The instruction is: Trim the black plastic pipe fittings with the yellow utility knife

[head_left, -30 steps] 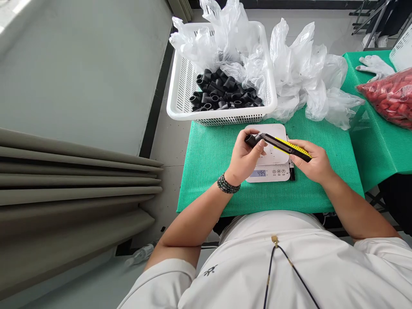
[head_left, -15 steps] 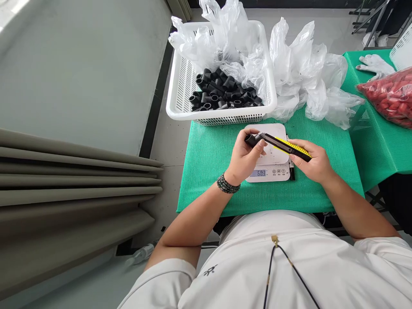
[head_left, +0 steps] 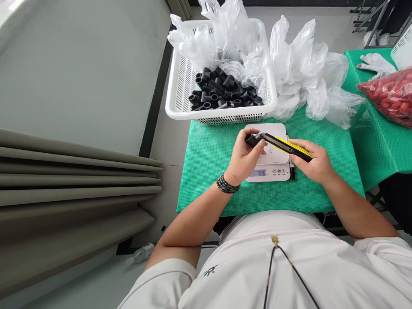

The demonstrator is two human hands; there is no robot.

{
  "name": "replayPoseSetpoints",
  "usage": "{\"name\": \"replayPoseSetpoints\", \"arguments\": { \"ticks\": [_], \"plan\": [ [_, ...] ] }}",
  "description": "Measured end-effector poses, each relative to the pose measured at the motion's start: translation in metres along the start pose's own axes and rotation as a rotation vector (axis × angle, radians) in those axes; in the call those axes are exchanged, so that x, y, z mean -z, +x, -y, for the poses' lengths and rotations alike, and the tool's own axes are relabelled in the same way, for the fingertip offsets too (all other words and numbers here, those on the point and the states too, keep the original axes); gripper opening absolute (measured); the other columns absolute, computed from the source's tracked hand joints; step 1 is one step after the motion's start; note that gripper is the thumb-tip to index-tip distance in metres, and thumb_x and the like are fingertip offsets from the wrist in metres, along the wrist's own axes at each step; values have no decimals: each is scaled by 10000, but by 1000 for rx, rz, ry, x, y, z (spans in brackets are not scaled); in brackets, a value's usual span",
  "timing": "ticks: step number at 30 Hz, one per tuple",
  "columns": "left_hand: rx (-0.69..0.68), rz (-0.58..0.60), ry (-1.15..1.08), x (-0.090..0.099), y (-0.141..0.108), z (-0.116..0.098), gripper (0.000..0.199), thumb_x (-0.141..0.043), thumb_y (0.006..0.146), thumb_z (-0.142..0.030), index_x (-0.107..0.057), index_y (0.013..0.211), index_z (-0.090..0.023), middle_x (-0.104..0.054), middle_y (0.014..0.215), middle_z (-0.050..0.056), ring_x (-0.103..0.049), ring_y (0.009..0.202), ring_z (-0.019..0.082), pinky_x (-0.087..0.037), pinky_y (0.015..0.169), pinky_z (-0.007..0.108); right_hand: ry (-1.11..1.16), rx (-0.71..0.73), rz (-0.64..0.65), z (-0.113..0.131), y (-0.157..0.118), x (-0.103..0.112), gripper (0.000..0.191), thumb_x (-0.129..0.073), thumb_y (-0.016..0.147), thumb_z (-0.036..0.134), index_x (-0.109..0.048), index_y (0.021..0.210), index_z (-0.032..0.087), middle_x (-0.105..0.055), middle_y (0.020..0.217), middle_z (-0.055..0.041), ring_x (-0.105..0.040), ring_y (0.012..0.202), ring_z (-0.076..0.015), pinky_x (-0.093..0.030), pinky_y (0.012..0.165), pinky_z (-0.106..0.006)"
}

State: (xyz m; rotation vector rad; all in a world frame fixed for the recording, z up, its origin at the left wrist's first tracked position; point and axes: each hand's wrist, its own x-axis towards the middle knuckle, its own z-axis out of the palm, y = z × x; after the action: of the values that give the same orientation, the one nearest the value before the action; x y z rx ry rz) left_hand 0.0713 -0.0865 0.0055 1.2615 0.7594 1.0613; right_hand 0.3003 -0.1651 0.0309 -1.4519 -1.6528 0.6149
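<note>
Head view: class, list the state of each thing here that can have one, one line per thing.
Left hand: closed around a black pipe fitting
Right hand: gripping a yellow utility knife
Scale: display lit, hands held above it
White basket: holding loose black pipe fittings
Plastic bags: crumpled beside the basket
Clear bag: full of red pieces

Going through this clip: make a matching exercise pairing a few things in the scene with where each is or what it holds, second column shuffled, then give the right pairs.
Things:
1. Left hand
2. Right hand
3. Black pipe fittings
4. Digital scale

Places or states:
A. In the white plastic basket
B. On the green mesh mat
C. Holds the yellow utility knife
D. Holds a short black fitting

Pairs: 1-D, 2-C, 3-A, 4-B
</note>
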Motion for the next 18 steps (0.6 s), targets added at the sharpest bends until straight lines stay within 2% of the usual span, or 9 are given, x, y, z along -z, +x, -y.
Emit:
{"name": "replayPoseSetpoints", "arguments": {
  "ticks": [18],
  "plan": [
    [3,11,-5,-1,0,-1,596,-817,906,-685,-558,1191,-230,-695,935,11,-667,718,96,-625,692,248,-7,27,-18,0,0,0,353,-744,939,327,-811,1280,266,-861,1242,-66,-840,1123,-299,-706,1000,-448]
  ]
}}
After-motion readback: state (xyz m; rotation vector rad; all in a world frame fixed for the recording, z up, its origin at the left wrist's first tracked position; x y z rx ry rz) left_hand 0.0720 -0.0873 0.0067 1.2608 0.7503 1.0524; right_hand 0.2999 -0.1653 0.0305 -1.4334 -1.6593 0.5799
